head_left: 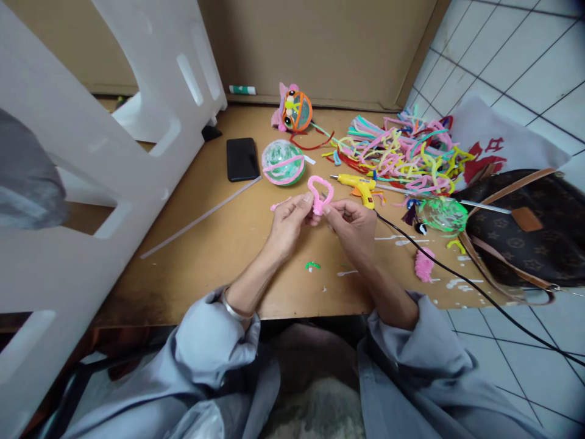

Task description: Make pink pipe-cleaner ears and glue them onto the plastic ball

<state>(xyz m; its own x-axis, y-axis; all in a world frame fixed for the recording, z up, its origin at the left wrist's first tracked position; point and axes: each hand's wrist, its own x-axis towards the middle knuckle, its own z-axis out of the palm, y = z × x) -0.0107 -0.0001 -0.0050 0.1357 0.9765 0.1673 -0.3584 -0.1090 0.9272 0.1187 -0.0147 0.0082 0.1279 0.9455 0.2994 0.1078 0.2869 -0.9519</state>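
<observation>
A pink pipe cleaner (pixel 320 180), bent into a loop with a twisted lower end, is pinched between both hands above the table. My left hand (pixel 290 221) grips it from the left, fingers closed. On the other side, my right hand (pixel 351 224) holds the loop's lower end between thumb and fingers. Just beyond the hands rests a clear ball with green inside and pink strips around it (pixel 283 162). A yellow glue gun (pixel 359 186) lies right of the loop, its black cord trailing off to the right.
A finished-looking decorated ball (pixel 298 111) stands at the back, beside a heap of colourful pipe cleaners (pixel 402 149). Left lie a black phone (pixel 242 159) and a glue stick (pixel 203 216). A brown handbag (pixel 530 238), a green-streaked ball (pixel 443 216) and a pink fuzzy piece (pixel 425 264) sit right.
</observation>
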